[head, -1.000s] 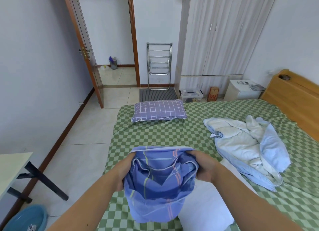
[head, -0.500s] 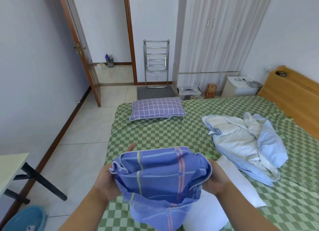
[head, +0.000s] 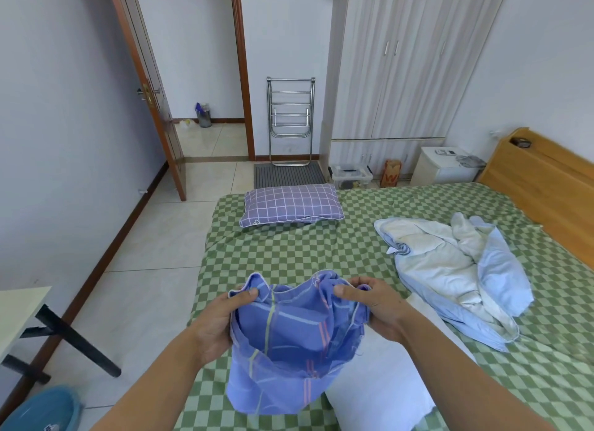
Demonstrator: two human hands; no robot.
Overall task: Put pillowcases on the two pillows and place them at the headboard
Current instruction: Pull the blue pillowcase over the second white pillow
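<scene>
- Left hand grips the left edge of the blue striped pillowcase, fingers curled round the cloth.
- Right hand pinches its right edge.
- Bare white pillow lies just below the right hand.
- Purple checked pillow lies well beyond both hands on the bed.

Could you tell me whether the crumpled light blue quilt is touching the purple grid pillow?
Apart. The head view shows green checked sheet between the quilt and the pillow.

Bed: cased pillow at far edge; crumpled quilt to its right; bare pillow nearest; headboard far right.
</scene>
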